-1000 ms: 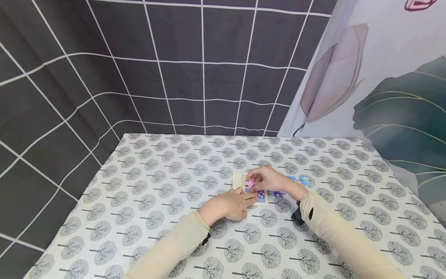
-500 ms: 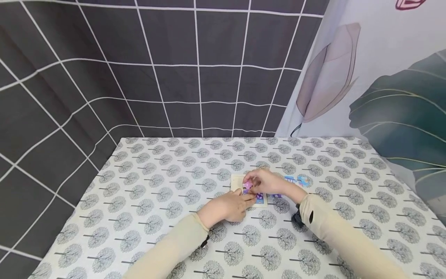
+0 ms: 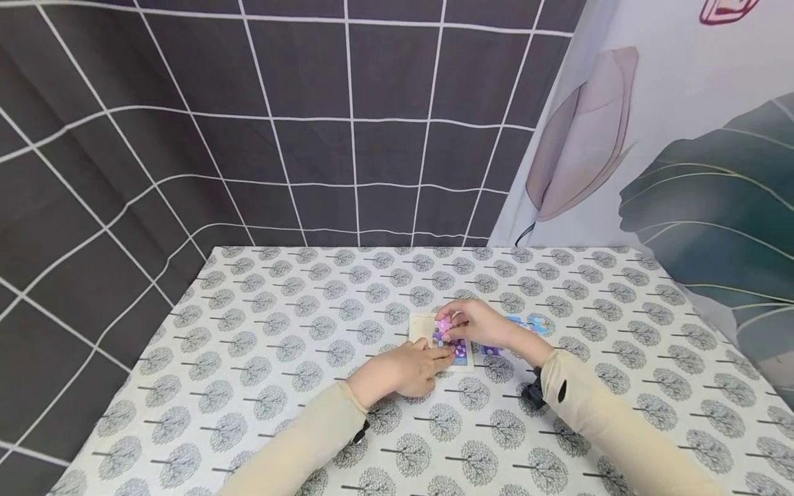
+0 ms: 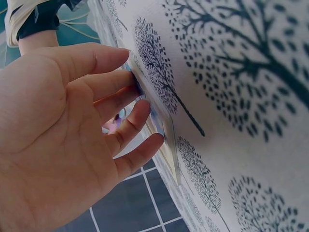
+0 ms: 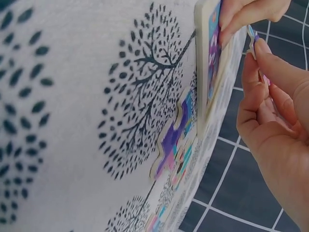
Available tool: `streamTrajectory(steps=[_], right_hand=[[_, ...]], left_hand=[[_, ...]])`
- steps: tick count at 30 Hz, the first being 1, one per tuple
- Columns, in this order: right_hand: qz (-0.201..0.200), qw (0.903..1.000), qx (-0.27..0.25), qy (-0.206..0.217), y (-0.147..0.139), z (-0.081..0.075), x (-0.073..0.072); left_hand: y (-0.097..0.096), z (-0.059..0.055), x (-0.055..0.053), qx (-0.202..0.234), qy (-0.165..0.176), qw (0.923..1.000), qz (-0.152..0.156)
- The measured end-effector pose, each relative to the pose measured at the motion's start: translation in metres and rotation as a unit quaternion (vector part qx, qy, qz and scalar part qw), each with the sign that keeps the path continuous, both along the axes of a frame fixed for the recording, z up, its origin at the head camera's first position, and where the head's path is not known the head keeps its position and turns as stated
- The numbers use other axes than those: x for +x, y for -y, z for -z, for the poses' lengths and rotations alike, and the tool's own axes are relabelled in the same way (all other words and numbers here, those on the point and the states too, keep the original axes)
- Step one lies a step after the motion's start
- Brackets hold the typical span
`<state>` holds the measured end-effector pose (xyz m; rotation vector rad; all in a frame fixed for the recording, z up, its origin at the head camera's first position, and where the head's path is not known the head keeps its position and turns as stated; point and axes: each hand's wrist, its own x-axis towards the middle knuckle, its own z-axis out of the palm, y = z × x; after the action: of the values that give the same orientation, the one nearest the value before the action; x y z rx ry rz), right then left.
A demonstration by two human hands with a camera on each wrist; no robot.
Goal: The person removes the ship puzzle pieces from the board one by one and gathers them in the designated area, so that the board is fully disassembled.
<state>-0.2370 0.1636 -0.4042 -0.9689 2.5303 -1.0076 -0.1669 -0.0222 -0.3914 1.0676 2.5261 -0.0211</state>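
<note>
In the head view my right hand [image 3: 476, 322] pinches a pink and purple jigsaw piece [image 3: 443, 324] over the puzzle board [image 3: 420, 322]. The right wrist view shows that jigsaw piece [image 5: 255, 40] edge-on between thumb and fingers, held off the board. My left hand [image 3: 404, 368] lies at the board's near left part, its fingers extended across the purple and blue pieces fitted there. Seen from the left wrist, the fingertips [image 4: 155, 140] of the left hand rest along the board's thin pale edge [image 4: 173, 166]. The right hand covers part of the board in the head view.
Loose jigsaw pieces lie right of the board: blue ones [image 3: 535, 325] farther back and a purple one [image 3: 490, 350] nearer, partly behind the right forearm. A tree-print cloth [image 3: 298, 310] covers the table. A dark checked curtain [image 3: 310, 151] hangs behind it.
The right hand has lifted the pink and purple jigsaw piece slightly, and more of it shows between the fingers. The left hand stays on the board. The head view has shifted a little.
</note>
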Motion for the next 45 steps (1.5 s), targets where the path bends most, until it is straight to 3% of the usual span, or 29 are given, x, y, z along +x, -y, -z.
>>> streamTrajectory(steps=[8,25,45], right_hand=[[0.002,0.9994,0.01,-0.034,-0.017,0.0,0.006],[0.011,0.9987,0.018,-0.047,-0.049,-0.001,0.018],[0.038,0.9983,0.03,-0.031,-0.079,0.007,0.031]], left_hand=[[0.001,0.005,0.002,0.023,-0.001,0.9996,-0.013],[0.004,0.006,0.004,0.036,0.011,0.9989,-0.028],[0.002,0.001,0.005,0.043,0.015,0.9985,-0.031]])
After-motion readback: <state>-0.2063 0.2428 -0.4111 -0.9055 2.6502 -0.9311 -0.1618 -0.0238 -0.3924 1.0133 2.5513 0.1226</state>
